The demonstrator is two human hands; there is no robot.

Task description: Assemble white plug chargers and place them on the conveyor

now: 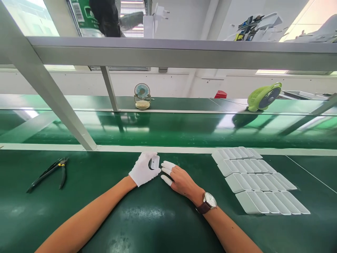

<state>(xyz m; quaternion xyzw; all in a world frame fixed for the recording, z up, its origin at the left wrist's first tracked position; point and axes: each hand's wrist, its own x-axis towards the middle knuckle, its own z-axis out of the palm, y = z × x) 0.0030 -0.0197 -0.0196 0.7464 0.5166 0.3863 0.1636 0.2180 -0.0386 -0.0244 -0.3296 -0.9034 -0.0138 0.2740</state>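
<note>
In a white glove, my left hand (143, 170) is closed around a small white plastic case (154, 162), whose open side faces me; its inside is too small to make out. Just to the right is my right hand (181, 181), with white finger cots on several fingertips and a watch (210, 201) on the wrist. Its fingers are stretched out and slightly apart, close to the case, holding nothing. Farther right on the green bench lie several rows of white plastic cases (271, 202), standing side by side.
Black-handled pliers (62, 167) lie on the left of the green bench (147, 225). A metal rail (168, 150) runs along its back, with a slanted post (60, 95) at left. Beyond are a small fan (142, 92) and a green fan (263, 97). A shelf beam (184, 56) crosses above.
</note>
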